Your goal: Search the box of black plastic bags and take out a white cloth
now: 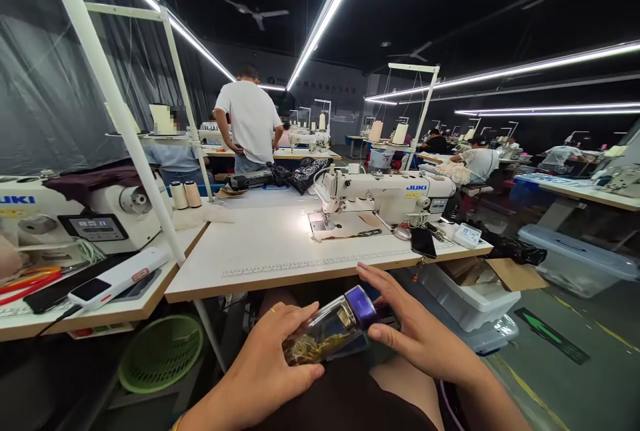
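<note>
A clear glass bottle [325,332] with brownish leaves inside and a purple cap [361,306] lies tilted over my lap, below the table edge. My left hand [273,357] wraps around the bottle's body. My right hand [407,324] has its fingers on the purple cap. A white JUKI sewing machine [385,197] stands on the white sewing table [280,251] in front of me, with its lamp lit over the needle plate.
A black phone [423,242] lies on the table's right end. A second machine [75,211] and a white remote-like device [117,277] sit on the left table. A green basket [160,353] and plastic bins [470,297] are on the floor. A person in a white shirt [250,117] stands beyond.
</note>
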Demonstrator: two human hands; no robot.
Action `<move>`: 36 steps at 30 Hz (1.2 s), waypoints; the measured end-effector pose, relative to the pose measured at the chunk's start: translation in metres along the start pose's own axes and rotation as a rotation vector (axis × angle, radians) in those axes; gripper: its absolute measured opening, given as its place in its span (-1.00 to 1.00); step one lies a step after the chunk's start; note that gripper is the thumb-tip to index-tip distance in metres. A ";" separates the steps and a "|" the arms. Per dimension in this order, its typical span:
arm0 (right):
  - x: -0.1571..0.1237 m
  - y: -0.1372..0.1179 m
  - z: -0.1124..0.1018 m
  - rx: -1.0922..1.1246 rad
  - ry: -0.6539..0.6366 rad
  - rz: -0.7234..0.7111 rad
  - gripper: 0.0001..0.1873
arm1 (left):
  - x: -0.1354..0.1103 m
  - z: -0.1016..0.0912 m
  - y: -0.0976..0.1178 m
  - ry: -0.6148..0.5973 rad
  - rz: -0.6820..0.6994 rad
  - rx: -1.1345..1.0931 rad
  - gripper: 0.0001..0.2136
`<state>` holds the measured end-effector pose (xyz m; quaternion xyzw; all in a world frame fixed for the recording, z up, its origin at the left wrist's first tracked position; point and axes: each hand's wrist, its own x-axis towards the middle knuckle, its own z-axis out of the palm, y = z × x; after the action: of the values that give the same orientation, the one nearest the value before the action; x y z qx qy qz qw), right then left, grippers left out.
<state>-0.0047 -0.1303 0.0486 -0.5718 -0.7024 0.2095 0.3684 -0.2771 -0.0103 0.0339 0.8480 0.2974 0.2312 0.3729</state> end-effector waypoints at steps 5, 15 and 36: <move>-0.001 0.008 0.012 0.086 0.010 0.086 -0.48 | -0.002 0.004 0.000 0.024 0.079 0.050 -0.31; -0.001 0.018 0.044 0.560 0.067 0.289 -0.49 | -0.008 0.022 -0.005 0.035 0.108 0.142 -0.20; -0.096 0.072 0.030 0.931 0.809 0.526 -0.40 | 0.090 -0.018 -0.121 0.378 0.144 0.504 -0.42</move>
<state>0.0271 -0.2002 -0.0489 -0.5389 -0.1824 0.3427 0.7476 -0.2638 0.1254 -0.0332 0.8746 0.3484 0.3293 0.0719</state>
